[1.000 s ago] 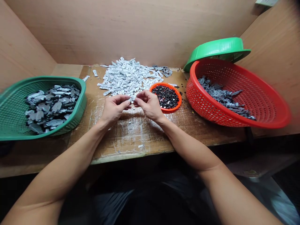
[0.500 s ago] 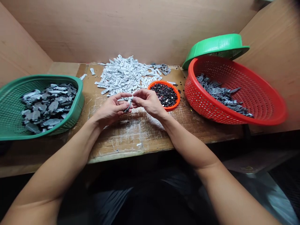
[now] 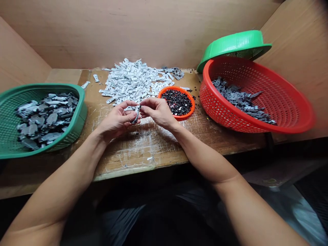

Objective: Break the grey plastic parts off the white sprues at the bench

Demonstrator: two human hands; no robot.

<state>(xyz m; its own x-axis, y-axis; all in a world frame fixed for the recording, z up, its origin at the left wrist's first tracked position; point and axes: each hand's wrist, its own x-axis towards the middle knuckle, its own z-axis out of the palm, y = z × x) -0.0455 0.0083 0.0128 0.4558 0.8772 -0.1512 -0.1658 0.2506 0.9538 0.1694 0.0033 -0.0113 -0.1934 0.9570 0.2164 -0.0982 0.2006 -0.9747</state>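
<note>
Above the middle of the bench, my left hand [image 3: 120,118] grips a small grey metal part [image 3: 135,111] between thumb and fingers. My right hand [image 3: 156,111] meets it from the right, thumb and forefinger pinched at the part's upper end; whatever lies in that pinch is too small to make out. Just beyond both hands spreads a heap of flat whitish metal pieces [image 3: 130,80]. Beside my right hand stands an orange dish [image 3: 182,118] filled with small black round pieces [image 3: 176,101].
At left, a green basket [image 3: 83,109] holds grey and black assembled parts [image 3: 48,119]. A red basket [image 3: 289,102] with dark grey metal strips [image 3: 243,99] leans at right, a bright green basket [image 3: 235,44] behind it. Wooden panels [image 3: 143,30] enclose the bench [image 3: 164,150].
The view has shifted slightly, so most things sit a little further left. Both hands stay together at the grey part, with only slight finger movement.
</note>
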